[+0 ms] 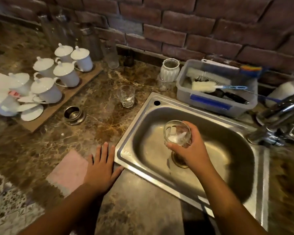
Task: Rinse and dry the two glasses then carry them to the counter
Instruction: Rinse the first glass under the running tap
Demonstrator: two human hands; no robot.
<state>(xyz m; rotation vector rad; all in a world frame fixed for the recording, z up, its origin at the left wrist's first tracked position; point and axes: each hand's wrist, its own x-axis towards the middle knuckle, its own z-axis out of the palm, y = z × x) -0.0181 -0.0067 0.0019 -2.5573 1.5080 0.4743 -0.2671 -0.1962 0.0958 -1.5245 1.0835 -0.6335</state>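
Observation:
My right hand (192,150) grips a clear glass (176,133) over the steel sink (136,122), thumb and fingers curled round its side. Something white shows inside that glass. A second clear glass (126,96) stands upright on the marble counter just left of the sink's far corner, also with white at its bottom. My left hand (101,168) rests flat on the counter at the sink's left rim, fingers straight and spread. A pink cloth (68,172) lies on the counter right beside that hand.
The faucet (282,112) reaches in from the right. A grey tub (215,99) with brushes sits behind the sink, next to a white ribbed jar (169,69). White lidded cups (66,73) fill a board at left. A metal ring (74,114) lies on the counter.

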